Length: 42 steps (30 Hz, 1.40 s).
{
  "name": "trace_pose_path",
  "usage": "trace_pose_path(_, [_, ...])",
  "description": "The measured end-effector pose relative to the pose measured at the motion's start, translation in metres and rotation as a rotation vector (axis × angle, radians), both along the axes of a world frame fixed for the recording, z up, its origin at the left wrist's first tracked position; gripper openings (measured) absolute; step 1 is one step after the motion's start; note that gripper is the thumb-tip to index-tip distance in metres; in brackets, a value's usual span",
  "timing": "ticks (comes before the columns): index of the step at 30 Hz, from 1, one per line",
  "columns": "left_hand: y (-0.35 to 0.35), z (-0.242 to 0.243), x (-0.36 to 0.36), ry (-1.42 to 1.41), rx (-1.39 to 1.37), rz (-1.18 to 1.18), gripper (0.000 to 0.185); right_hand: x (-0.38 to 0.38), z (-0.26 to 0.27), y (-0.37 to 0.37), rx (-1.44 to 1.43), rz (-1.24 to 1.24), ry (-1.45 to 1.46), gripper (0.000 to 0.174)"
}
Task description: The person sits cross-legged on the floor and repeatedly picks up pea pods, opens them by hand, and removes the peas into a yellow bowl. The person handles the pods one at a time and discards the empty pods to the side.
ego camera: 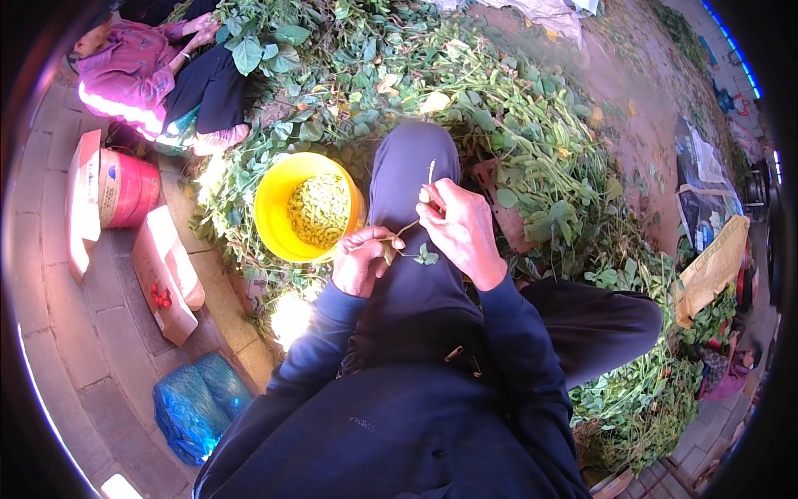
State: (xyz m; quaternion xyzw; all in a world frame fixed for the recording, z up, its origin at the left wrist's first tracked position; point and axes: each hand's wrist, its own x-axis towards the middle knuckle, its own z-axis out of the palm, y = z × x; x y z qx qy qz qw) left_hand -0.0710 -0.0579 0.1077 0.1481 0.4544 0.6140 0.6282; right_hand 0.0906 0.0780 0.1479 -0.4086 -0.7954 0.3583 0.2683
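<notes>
Over my raised knee, my right hand (464,227) pinches the upper part of a thin plant stem (408,227). My left hand (361,259) grips the same stem lower down, where a pod or withered leaf (388,251) shows at the fingertips. A small green leaf sprig (426,256) dangles between the hands. Close to the left hand stands a yellow bucket (271,218), partly filled with green bean pods (319,209). Heaped bean plants (548,143) with leaves and pods lie around my legs.
A person in a pink top (128,72) sits at upper left, hands among leaves. On the paving stand a red tub (134,187), an open carton (165,274) with red items, and a blue plastic bag (196,405). A brown sack (711,271) lies at right.
</notes>
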Motion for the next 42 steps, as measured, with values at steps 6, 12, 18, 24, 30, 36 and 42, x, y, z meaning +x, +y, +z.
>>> trace_pose_path(6, [-0.001, 0.014, 0.007, -0.103, 0.015, 0.063, 0.032, 0.014, 0.027, 0.002, -0.287, 0.022, 0.208, 0.026])
trace_pose_path(12, [-0.012, -0.002, -0.002, -0.184, 0.076, 0.016, 0.041, 0.023, 0.009, 0.009, -0.55, -0.027, 0.458, 0.009])
trace_pose_path(18, [-0.031, -0.005, -0.008, -0.511, 0.022, 0.097, 0.044, 0.026, 0.022, 0.005, -0.723, -0.047, 0.549, 0.008])
trace_pose_path(24, [-0.049, 0.013, 0.015, -0.478, -0.155, -0.043, 0.051, 0.027, 0.019, 0.005, -0.633, -0.035, 0.571, 0.006])
trace_pose_path(30, [-0.013, 0.043, 0.055, -0.229, -0.013, -0.13, 0.044, 0.025, 0.033, -0.004, -0.632, -0.069, 0.529, 0.007])
trace_pose_path(36, [0.041, 0.043, 0.068, -0.178, -0.014, 0.009, 0.033, 0.048, 0.037, -0.015, -0.742, -0.089, 0.535, 0.012])
trace_pose_path(42, [0.047, 0.024, 0.061, -0.229, 0.038, 0.061, 0.022, 0.066, 0.026, -0.027, -0.772, 0.038, 0.374, 0.032])
